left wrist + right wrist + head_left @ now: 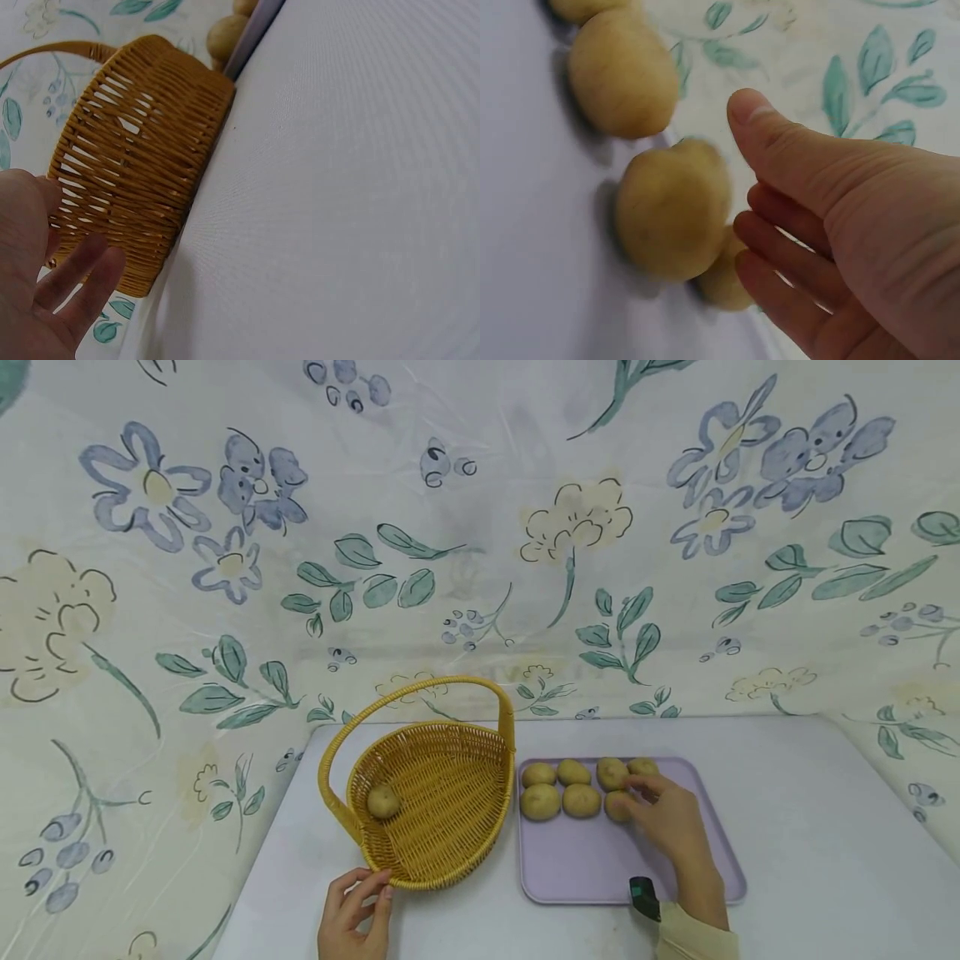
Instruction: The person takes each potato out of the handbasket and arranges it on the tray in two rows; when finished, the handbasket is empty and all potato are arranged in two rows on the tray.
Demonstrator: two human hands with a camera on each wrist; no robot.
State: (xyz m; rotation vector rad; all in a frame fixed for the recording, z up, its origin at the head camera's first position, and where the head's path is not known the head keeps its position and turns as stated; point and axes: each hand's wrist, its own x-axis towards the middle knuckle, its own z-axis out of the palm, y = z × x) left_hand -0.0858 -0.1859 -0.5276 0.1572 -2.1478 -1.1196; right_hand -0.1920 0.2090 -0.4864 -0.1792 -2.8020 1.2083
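A wicker basket [442,852] with a tall arched handle stands on the left, and one potato [384,802] lies inside it near the left wall. My left hand [356,912] pinches the basket's near rim; in the left wrist view that hand [37,262] has its other fingers loose beside the woven side. Several potatoes [540,802] lie in two rows at the back of a lilac tray [577,868]. Over the right end of the rows is my right hand [667,818]. In the right wrist view its thumb and fingers are spread beside a potato [671,214], holding nothing.
The basket's right side stands close to the tray's left edge on a white table [810,810]. A flower-patterned sheet [480,610] hangs behind and around the table. A dark strap piece [643,897] shows by the right wrist.
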